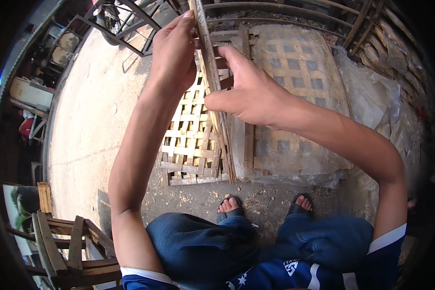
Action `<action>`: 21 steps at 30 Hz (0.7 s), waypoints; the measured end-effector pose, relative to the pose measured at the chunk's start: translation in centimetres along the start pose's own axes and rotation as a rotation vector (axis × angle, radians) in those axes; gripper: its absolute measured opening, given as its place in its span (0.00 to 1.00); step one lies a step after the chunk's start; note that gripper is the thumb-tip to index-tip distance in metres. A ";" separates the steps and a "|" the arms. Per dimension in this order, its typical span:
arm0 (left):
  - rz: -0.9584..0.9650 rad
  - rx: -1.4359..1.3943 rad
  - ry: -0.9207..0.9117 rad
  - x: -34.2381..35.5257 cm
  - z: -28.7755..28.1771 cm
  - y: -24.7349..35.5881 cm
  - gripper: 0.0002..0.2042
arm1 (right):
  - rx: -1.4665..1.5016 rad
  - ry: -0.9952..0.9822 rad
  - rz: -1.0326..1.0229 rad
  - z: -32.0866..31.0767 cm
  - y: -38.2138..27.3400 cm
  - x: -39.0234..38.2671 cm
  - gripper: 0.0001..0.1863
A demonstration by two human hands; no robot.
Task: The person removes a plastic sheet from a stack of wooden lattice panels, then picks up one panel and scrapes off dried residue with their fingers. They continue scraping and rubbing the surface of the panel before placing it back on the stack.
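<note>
Several long, thin wooden strips (212, 87) stand upright in a narrow bundle in front of me, their lower ends fanning slightly apart. Near the top, my left hand (174, 53) is closed on the bundle, thumb along its edge. My right hand (249, 89) grips it lower down from the right, with the thumb on the near side and the fingers partly hidden behind the strips. Below and behind the bundle lies a woven lattice panel (191, 137) of pale flat slats with square gaps.
To the right, a stack of lattice panels (295, 150) lies under clear plastic sheeting (367, 92). A dark metal frame (142, 46) stands at the far left. Rough wooden pieces (396, 53) are piled far right. A slatted wooden crate (77, 246) sits near left, and my sandalled feet (228, 205) rest below.
</note>
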State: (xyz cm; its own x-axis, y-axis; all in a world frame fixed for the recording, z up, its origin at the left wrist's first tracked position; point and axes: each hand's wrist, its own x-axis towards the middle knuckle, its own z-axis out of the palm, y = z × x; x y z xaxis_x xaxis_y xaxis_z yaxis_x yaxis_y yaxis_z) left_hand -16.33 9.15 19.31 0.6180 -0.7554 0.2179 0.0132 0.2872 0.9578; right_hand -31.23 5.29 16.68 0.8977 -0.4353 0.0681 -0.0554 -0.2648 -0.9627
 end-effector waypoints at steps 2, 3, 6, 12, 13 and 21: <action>0.012 -0.040 -0.043 0.5 -1.1 -1.3 0.15 | 0.099 0.008 -0.071 0.2 2.0 0.3 0.40; -0.005 -0.018 -0.008 1.0 -2.4 -2.3 0.16 | 0.173 -0.020 -0.090 0.7 2.6 0.6 0.38; -0.078 0.095 0.098 0.4 -3.6 -4.5 0.18 | 0.314 -0.096 -0.036 0.9 4.7 1.0 0.35; -0.223 0.161 0.026 0.8 -11.2 -5.4 0.16 | 0.462 -0.249 0.196 2.7 7.0 0.6 0.35; -0.206 0.177 -0.002 1.0 -12.6 -5.0 0.18 | 0.457 -0.243 0.232 3.1 7.4 0.6 0.32; -0.136 0.160 0.152 -9.5 -25.5 -1.1 0.13 | 0.436 -0.135 0.430 5.0 5.7 1.7 0.28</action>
State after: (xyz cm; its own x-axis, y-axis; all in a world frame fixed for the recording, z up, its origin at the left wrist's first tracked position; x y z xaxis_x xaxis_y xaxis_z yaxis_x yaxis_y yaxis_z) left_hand -2.14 31.02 11.44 0.7303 -0.6800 0.0661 -0.0125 0.0834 0.9964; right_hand -27.87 7.36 9.98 0.8837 -0.3052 -0.3550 -0.2655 0.2978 -0.9170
